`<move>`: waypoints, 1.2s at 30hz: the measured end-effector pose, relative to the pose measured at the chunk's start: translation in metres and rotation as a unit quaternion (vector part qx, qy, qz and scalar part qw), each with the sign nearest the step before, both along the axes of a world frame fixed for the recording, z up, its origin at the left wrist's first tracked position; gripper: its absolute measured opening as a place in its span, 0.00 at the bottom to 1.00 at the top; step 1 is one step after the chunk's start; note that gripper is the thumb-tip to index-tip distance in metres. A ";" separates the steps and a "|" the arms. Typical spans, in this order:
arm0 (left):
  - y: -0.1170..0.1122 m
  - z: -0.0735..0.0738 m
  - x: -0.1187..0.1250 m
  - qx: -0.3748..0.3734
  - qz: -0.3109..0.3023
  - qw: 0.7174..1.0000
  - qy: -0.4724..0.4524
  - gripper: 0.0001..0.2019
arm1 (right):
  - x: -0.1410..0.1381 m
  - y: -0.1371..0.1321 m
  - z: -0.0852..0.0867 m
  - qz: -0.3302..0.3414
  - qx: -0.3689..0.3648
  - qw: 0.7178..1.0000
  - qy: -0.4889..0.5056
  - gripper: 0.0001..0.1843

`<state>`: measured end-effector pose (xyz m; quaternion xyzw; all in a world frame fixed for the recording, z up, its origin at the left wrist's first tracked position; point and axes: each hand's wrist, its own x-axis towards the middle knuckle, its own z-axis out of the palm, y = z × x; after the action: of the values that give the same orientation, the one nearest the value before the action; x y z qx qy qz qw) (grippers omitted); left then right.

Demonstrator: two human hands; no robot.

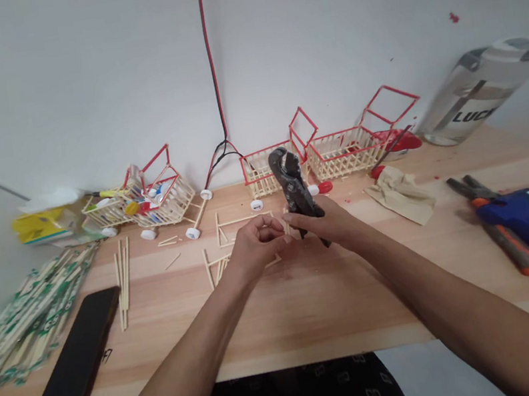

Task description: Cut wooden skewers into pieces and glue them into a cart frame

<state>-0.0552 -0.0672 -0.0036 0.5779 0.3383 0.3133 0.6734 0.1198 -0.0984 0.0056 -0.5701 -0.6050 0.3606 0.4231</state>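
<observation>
Black pliers (pixel 288 184) stand tilted, head up, in the right hand's (pixel 332 219) grip, over the tabletop (pixel 315 318). The left hand (pixel 256 246) is pinched narrow just beside; I cannot tell what it grips. Good practice: steady the work, keeping fingertips clear of the jaws. From the hands, a stick basket (pixel 179 203) at ten o'clock holds white and blue items (pixel 156 191); another basket (pixel 342 163) sits between one and two, contents unclear.

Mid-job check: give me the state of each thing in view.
Black plier-like tool: raised, jaws unclear
Right hand: closed around that tool
Left hand: fingers curled, grip unclear
Black rectangular phone: lying flat, unlit
Blue plastic glue gun: on its side
Brown paper sheet: crumpled
Orange-handled pliers: lying down
</observation>
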 end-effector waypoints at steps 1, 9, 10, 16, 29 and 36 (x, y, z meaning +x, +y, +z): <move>0.001 0.000 -0.001 0.002 -0.007 1.000 -0.005 0.15 | 0.000 0.000 0.000 -0.004 -0.005 1.000 0.009 0.16; 0.001 0.006 0.001 0.042 -0.020 0.997 -0.059 0.15 | 0.000 -0.004 0.009 0.005 -0.031 0.991 0.129 0.18; 0.000 0.007 0.002 0.046 -0.012 0.997 -0.058 0.14 | -0.001 -0.004 0.009 0.011 -0.031 0.990 0.138 0.18; -0.003 0.007 0.003 0.065 0.013 0.996 -0.056 0.15 | -0.002 -0.004 0.007 0.008 -0.027 0.989 0.145 0.17; -0.005 0.007 0.003 0.143 0.002 0.988 -0.052 0.12 | -0.004 -0.002 -0.004 0.009 -0.016 0.981 0.195 0.16; -0.006 0.004 0.002 0.187 0.025 0.982 -0.029 0.11 | -0.003 -0.003 -0.003 0.038 -0.009 0.982 0.187 0.17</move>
<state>-0.0535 -0.0727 0.0008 0.6760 0.2679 0.4043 0.5549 0.1166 -0.1009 0.0029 -0.4729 -0.5330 0.4824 0.5095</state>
